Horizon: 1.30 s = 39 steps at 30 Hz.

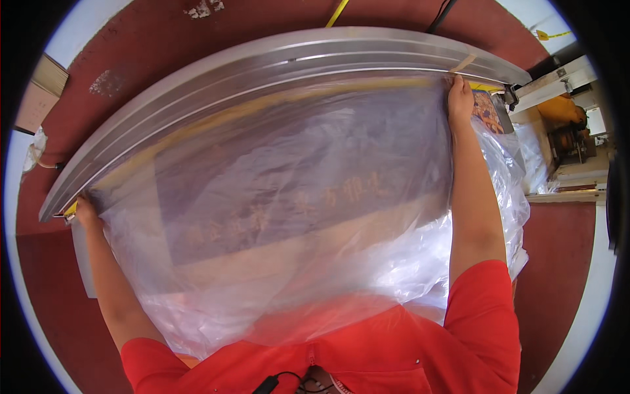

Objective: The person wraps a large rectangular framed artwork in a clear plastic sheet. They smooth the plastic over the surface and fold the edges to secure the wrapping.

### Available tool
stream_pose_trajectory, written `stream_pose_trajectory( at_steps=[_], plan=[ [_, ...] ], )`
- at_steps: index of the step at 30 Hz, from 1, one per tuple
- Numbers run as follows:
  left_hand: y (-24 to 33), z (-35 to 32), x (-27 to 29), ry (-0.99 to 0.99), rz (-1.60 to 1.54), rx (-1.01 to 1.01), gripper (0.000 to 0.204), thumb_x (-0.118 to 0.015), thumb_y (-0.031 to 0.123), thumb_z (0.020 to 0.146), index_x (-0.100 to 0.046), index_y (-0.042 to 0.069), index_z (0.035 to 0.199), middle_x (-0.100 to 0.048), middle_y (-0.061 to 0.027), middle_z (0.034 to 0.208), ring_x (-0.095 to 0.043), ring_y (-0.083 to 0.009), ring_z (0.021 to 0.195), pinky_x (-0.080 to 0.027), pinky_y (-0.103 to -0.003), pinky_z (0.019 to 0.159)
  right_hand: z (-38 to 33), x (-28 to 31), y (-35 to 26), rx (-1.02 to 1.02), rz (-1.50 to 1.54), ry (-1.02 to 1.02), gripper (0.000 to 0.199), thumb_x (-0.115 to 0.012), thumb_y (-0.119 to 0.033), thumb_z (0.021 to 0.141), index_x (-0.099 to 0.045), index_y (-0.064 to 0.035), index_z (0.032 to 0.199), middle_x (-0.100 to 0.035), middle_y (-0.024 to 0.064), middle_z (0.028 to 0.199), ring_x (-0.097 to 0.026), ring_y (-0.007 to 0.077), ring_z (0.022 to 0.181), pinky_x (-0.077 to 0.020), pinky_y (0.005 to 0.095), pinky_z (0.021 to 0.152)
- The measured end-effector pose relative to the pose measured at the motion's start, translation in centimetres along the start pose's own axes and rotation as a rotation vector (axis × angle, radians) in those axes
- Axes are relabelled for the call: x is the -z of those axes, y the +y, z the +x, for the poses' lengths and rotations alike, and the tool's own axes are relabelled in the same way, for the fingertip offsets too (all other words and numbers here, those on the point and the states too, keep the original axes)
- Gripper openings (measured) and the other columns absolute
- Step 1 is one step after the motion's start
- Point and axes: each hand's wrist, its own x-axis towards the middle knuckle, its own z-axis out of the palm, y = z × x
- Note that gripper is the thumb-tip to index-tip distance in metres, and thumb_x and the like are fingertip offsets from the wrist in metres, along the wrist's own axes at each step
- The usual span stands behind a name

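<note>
A wide sheet of clear plastic film (308, 151) is stretched between my two hands, its far edge lying along a long silver metal bar (289, 60). At the bar's left end my left hand (86, 211) is closed on the film's left corner. My right hand (461, 100) grips the right corner, fingertips at the bar's edge beside a small tan strip (464, 64). Through the film show a dark panel with lettering and a yellow band along the bar. The film's near part hangs in folds over my red shirt (328, 328). Whether it is one layer or a bag, I cannot tell.
Crumpled clear plastic (502, 171) bunches beyond my right forearm, near a brown patterned piece (487, 111). A white frame (558, 82) joins the bar's right end. Past it stands dark equipment (569, 139). A beige box (41, 95) is at far left. Dark red surface surrounds the bar.
</note>
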Motion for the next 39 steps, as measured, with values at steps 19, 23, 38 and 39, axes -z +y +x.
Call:
stream_pose_trajectory(
  at_steps=[19,23,38,39],
  plan=[
    [-1.6,5.0,7.0,-0.422,-0.532,0.198,0.016,-0.050,0.022,0.080,-0.057,0.008,0.083,-0.055,-0.0014,0.076,-0.051,-0.0119,0.070,-0.042,-0.026,0.063,-5.0,4.5,-8.4,-0.060,0.205,-0.711,0.050,-0.061,-0.045,0.067,-0.057,-0.0041,0.095,-0.054,-0.0006,0.080,-0.045,0.0076,0.075,-0.0346,0.0208,0.066],
    [-6.4,4.7,14.4,-0.061,0.293,-0.244,0.028,-0.043,0.022,0.081,-0.053,0.002,0.097,-0.057,-0.0123,0.088,-0.053,-0.0226,0.081,-0.042,-0.033,0.072,-10.2,4.7,-11.6,-0.138,0.321,-0.854,0.040,-0.063,-0.039,0.068,-0.059,-0.0027,0.084,-0.055,-0.0014,0.073,-0.045,0.0044,0.068,-0.0363,0.0205,0.059],
    [32.5,-44.6,-19.8,-1.103,-0.538,-0.577,0.027,-0.057,0.029,0.075,-0.057,0.002,0.074,-0.054,-0.0065,0.066,-0.049,-0.0142,0.060,-0.040,-0.028,0.055,-13.4,2.7,-12.4,0.074,0.654,-0.881,0.016,-0.056,-0.020,0.075,-0.058,-0.0041,0.075,-0.051,-0.0046,0.067,-0.042,0.0021,0.060,-0.0338,0.0184,0.054],
    [32.1,-44.6,-18.8,-1.162,-0.564,-0.539,0.024,-0.057,0.027,0.075,-0.056,0.003,0.073,-0.052,-0.0043,0.064,-0.047,-0.0120,0.060,-0.039,-0.027,0.054,-13.2,2.7,-11.8,0.153,0.603,-0.867,0.017,-0.057,-0.021,0.075,-0.057,-0.0047,0.074,-0.051,-0.0048,0.065,-0.041,0.0021,0.059,-0.0340,0.0188,0.053]
  ],
)
